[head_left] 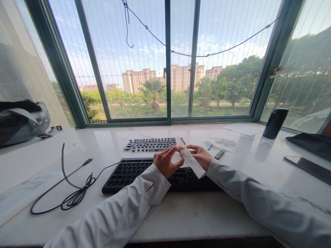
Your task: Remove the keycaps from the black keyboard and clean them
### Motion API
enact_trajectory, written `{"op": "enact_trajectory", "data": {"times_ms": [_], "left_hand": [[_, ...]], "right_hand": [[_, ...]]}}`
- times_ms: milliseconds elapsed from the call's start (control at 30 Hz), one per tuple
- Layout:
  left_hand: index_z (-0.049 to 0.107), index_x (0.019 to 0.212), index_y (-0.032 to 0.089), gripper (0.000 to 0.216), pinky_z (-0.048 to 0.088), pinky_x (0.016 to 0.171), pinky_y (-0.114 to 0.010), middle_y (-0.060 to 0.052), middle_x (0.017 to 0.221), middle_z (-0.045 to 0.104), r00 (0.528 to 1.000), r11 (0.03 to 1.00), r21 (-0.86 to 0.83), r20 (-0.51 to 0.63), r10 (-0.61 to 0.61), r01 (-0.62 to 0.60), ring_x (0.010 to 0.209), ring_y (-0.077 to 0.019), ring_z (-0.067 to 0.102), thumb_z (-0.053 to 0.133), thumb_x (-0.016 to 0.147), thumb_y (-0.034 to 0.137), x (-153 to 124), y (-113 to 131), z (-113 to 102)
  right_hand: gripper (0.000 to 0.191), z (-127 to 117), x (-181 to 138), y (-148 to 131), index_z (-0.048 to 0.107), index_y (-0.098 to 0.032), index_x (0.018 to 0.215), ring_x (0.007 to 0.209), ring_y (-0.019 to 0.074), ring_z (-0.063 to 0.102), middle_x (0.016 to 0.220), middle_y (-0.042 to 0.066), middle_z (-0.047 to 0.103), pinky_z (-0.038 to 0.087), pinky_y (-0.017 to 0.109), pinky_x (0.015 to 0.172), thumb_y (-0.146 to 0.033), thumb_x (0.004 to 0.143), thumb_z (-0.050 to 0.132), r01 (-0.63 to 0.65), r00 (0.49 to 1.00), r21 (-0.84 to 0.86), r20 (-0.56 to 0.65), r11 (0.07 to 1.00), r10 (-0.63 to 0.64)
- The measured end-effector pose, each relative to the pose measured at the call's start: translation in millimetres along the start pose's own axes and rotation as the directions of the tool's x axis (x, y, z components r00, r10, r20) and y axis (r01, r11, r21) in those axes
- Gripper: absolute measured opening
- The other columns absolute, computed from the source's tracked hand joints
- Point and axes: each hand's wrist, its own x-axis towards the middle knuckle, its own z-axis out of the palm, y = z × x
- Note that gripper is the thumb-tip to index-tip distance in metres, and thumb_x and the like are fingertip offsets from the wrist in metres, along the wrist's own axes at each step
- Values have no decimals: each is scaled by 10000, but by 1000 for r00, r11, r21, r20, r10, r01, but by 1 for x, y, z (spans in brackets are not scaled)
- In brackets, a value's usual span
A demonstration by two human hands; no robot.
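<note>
My left hand (pixel 167 160) and my right hand (pixel 201 156) meet above a black keyboard (pixel 126 174) on a white marble windowsill desk (pixel 181 213). Both pinch a folded white sheet or wipe (pixel 192 163) held between them, its loose end hanging toward me. Behind the hands lies a loose keycap panel (pixel 151 144) with rows of dark keys. The keyboard's black cable (pixel 74 196) coils on the desk to the left.
A dark cylindrical cup (pixel 275 123) stands back right, with white papers (pixel 243 129) and a torn wrapper (pixel 222 143) near it. A small dark stick (pixel 219 154) lies right of my hands. A phone (pixel 307 168) lies far right, a helmet (pixel 23 120) far left. Windows close the back.
</note>
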Motion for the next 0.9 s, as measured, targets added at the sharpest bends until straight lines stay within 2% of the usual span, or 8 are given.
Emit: {"op": "enact_trajectory", "data": {"times_ms": [100,267,367,467,567,767,900], "left_hand": [[639,1023,270,242,472,601,-173,55,936,709,997,999,-16,-74,27,-28,532,-58,573,593,799,350,0,1,-1],[593,1133,265,349,482,594,-180,35,968,712,991,999,-25,-130,17,-20,508,-59,575,579,814,405,0,1,-3],[593,1134,256,353,484,603,-180,28,953,716,990,999,-17,-131,48,-51,544,-66,597,576,815,404,-1,2,-4],[592,1131,264,359,471,575,-180,39,963,712,993,998,9,-100,67,-67,581,-70,617,587,800,402,-1,2,-3],[574,1147,303,381,453,546,-183,76,979,705,996,998,47,-67,54,-51,611,-70,635,612,775,377,-2,1,-1],[576,1150,311,334,476,637,-181,64,989,707,996,997,65,-69,50,-46,758,-97,677,555,827,395,-2,-1,-1],[555,1185,312,350,475,626,-181,45,1011,702,997,996,82,-63,50,-45,729,-100,679,513,855,421,-1,-2,-2]], "right_hand": [[411,5,-2,-1,658,-151,850,592,117,603,737,29,692,446,222,567,-391,547,797,26,997,112,65,993,-34],[335,10,-6,-6,701,-173,849,561,95,571,729,15,686,417,193,523,-344,572,778,32,989,195,138,980,-60],[394,3,-2,-6,707,-194,882,529,96,563,713,5,688,416,205,513,-341,527,795,0,995,162,97,987,-16],[412,-8,6,-2,706,-188,784,499,97,551,652,-12,676,414,210,496,-331,419,831,-15,999,55,38,998,13],[465,-13,10,2,689,-175,767,499,106,558,659,0,683,425,222,493,-343,364,848,-22,999,31,-36,999,23],[459,-1,1,0,669,-192,826,521,127,576,693,15,695,439,244,501,-366,435,836,19,994,45,-112,999,-14],[456,5,-3,-2,662,-202,848,539,137,583,689,7,691,445,249,506,-330,445,834,58,990,77,-135,995,-47]]}}
